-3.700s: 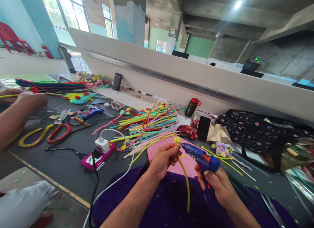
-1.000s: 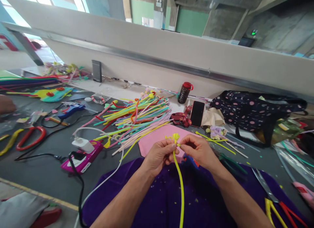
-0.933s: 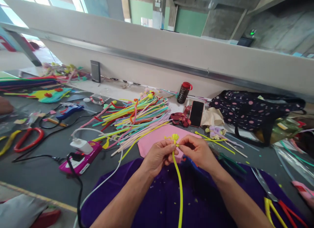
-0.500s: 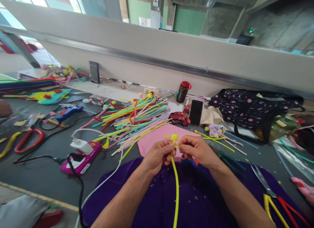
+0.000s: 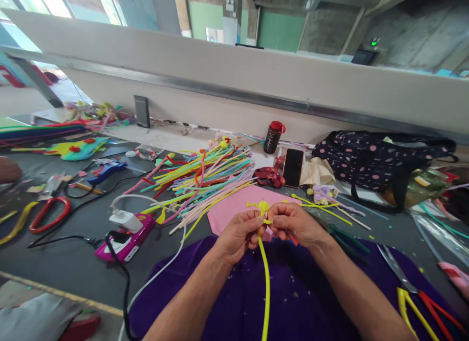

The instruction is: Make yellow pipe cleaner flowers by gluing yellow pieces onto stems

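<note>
Between my two hands is a yellow fuzzy stem, a pipe cleaner by its look, with a small rounded yellow tuft at its top. My left hand pinches the stem just under the tuft, and its long end hangs down over the purple cloth. My right hand is closed in a pinch on a short yellow piece at the same spot, close against the left fingertips. Behind the hands lies a pink sheet. The exact wrap of the yellow piece is hidden by my fingers.
A pile of coloured stems lies behind to the left. Scissors rest at right. A magenta power strip with cables sits at left. Farther back are a phone, a bottle and a dark patterned bag.
Both hands stay together on the yellow stem, with the right fingers slightly shifted around the short piece. The whole view has moved a little.
</note>
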A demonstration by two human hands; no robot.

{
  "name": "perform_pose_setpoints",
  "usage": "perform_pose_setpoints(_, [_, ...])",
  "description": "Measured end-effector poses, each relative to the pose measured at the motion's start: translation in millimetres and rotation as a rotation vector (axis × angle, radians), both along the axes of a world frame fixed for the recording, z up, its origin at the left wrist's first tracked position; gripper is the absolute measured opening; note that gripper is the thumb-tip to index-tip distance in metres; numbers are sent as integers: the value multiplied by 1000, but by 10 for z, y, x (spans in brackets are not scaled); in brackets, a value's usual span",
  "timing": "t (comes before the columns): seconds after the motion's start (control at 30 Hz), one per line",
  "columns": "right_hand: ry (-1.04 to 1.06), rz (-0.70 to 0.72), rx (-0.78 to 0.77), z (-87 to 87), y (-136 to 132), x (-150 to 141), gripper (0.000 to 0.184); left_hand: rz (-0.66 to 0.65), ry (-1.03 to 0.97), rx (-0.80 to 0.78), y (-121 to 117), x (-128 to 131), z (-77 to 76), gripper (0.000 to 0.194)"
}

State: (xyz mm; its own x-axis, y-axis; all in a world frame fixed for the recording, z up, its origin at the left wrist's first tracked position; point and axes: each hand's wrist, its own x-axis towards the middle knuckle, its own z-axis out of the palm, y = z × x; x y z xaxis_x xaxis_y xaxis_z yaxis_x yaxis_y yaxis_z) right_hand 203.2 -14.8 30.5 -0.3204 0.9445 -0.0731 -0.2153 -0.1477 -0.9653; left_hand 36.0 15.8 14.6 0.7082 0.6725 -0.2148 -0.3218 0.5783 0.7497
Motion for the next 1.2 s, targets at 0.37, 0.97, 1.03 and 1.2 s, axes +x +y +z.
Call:
perform_pose_setpoints(0.37, [-102, -44, 67, -25, 27, 8, 18, 34, -23, -36, -5, 31, -20, 14])
perform_pose_setpoints(0.97, [-899, -231, 901, 208, -62, 75, 9, 11, 56, -2, 38, 3, -18, 15])
perform_pose_setpoints(1.03, [-881, -250, 848, 252, -49, 143, 9, 32, 122, 51, 38, -6, 0, 17])
perform_pose_setpoints(1.2, [-846, -263, 787, 264, -18, 232, 10, 2, 226, 111, 36, -16, 15, 17])
